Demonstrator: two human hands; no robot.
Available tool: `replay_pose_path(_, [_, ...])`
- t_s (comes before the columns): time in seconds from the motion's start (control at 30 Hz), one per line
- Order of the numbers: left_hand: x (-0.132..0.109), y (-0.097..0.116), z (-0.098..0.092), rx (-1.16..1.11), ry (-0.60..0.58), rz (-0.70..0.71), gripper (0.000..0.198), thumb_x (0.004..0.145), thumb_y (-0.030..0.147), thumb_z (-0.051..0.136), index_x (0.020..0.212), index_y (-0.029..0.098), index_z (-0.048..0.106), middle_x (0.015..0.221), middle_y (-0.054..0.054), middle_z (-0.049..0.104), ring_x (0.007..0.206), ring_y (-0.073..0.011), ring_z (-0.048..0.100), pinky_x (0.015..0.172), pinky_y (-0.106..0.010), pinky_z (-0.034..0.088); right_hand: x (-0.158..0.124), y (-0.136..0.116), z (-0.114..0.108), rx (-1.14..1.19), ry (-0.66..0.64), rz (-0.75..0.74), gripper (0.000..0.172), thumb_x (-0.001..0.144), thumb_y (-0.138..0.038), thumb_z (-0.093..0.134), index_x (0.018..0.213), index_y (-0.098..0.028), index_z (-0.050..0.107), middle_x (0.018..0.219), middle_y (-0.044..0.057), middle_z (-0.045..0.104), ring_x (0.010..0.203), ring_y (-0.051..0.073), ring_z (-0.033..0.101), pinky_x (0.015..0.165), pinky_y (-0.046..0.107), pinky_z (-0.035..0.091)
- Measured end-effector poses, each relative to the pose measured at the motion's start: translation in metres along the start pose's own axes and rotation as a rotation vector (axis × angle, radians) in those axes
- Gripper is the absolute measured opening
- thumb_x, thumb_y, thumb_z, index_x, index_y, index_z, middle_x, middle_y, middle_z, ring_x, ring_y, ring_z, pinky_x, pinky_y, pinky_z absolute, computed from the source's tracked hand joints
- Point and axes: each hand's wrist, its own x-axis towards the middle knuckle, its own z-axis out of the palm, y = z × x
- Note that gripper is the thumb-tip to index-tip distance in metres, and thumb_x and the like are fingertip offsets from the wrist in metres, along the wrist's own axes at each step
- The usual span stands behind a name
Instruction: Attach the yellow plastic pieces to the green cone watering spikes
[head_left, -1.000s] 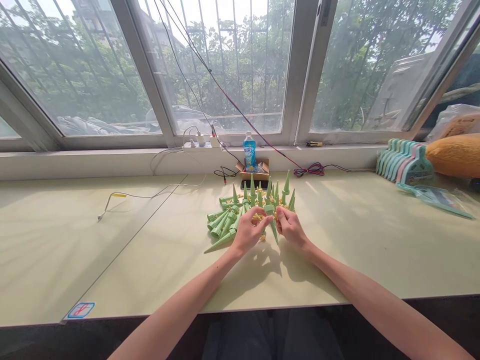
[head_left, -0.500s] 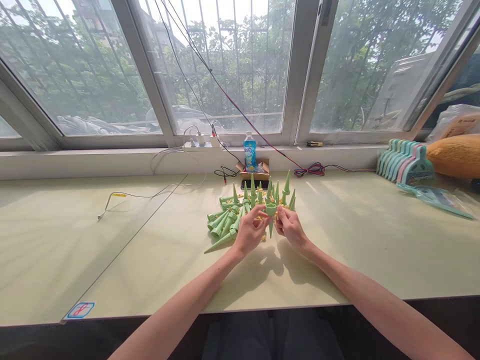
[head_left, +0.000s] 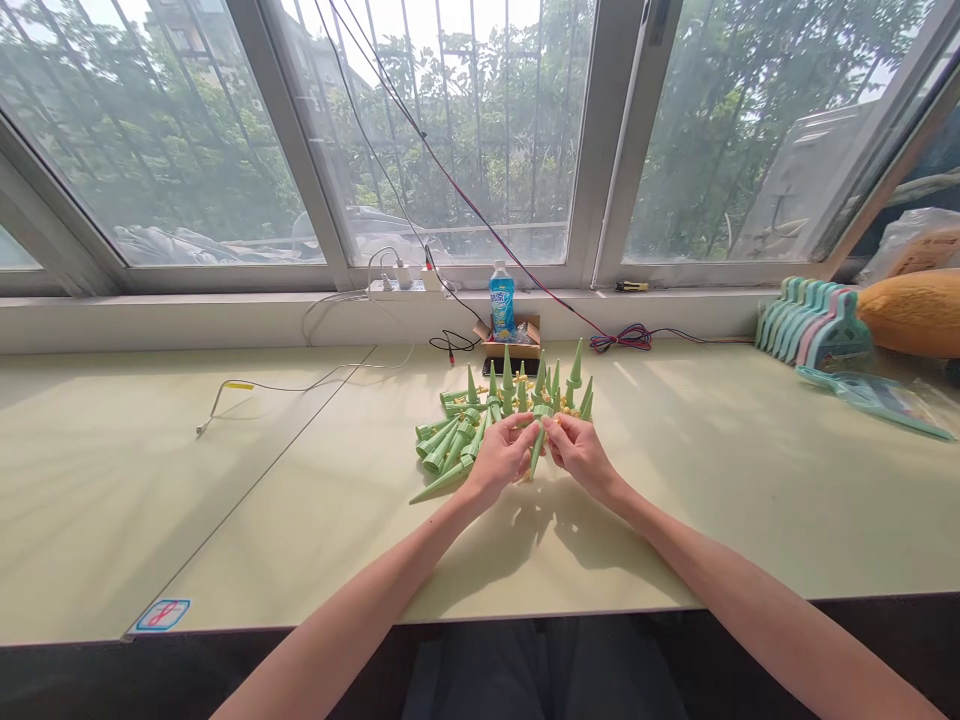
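Held over the table is a green plant watering spike [head_left: 537,455], its point tilted down and its wide cap end near my fingertips. My left hand [head_left: 499,460] is closed around the spike's left side. Against the right side of its upper part, my right hand [head_left: 581,452] pinches its thumb and fingers together; a yellowish bit shows there, too small to make out. Left of my hands lies a pile of green spikes [head_left: 450,445]. Several more spikes [head_left: 508,380] stand point up behind them, with small yellow pieces [head_left: 523,400] scattered among them.
Behind the spikes, a blue-labelled bottle [head_left: 502,302] stands by an open cardboard box [head_left: 511,350] and a dark phone-like slab [head_left: 499,367]. Coiled cable [head_left: 622,338] lies to the right. Pastel plastic pieces [head_left: 814,325] are at the far right, a thin cable [head_left: 281,388] at the left.
The held spike has tipped, its cap opening turning from view and its point swinging left. My right hand has moved slightly left, closer to my left hand.
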Motion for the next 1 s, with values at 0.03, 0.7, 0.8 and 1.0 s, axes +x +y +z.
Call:
replay_pose_path(0.03, [-0.0001, 0.0003, 0.0002, -0.009, -0.003, -0.008, 0.064, 0.079, 0.053, 0.069, 0.122, 0.008, 0.055, 0.055, 0.004, 0.057, 0.033, -0.0038, 0.033, 0.034, -0.02, 0.025, 0.0, 0.0004, -0.0002, -0.005, 0.0, 0.001, 0.049, 0.09, -0.058, 0.054, 0.062, -0.021, 0.037, 0.048, -0.007, 0.035, 0.041, 0.007, 0.032, 0.04, 0.023, 0.028])
replay_pose_path(0.7, [-0.0006, 0.0038, -0.0047, -0.065, -0.05, -0.113, 0.062, 0.074, 0.053, 0.075, 0.117, 0.009, 0.062, 0.059, 0.001, 0.058, 0.038, -0.0021, 0.031, 0.038, -0.019, 0.017, -0.0015, -0.0051, -0.0046, -0.156, -0.033, -0.047, 0.046, 0.09, -0.053, 0.055, 0.062, -0.021, 0.038, 0.049, -0.006, 0.04, 0.046, 0.009, 0.033, 0.043, 0.024, 0.026])
replay_pose_path(0.8, [-0.0001, 0.0031, -0.0055, -0.068, -0.053, -0.128, 0.062, 0.073, 0.053, 0.075, 0.116, 0.01, 0.063, 0.06, 0.0, 0.058, 0.038, -0.0019, 0.03, 0.039, -0.019, 0.016, -0.0009, -0.0037, -0.0048, -0.167, -0.035, -0.053, 0.046, 0.09, -0.053, 0.055, 0.062, -0.021, 0.038, 0.05, -0.006, 0.04, 0.046, 0.009, 0.033, 0.044, 0.024, 0.026])
replay_pose_path(1.0, [0.0017, 0.0011, -0.007, -0.083, -0.095, -0.128, 0.061, 0.073, 0.057, 0.074, 0.112, 0.011, 0.065, 0.061, 0.001, 0.056, 0.04, -0.002, 0.031, 0.04, -0.019, 0.015, 0.0005, -0.0005, -0.0049, -0.151, -0.03, -0.069, 0.046, 0.09, -0.055, 0.055, 0.064, -0.021, 0.04, 0.051, -0.006, 0.039, 0.047, 0.009, 0.034, 0.044, 0.024, 0.026])
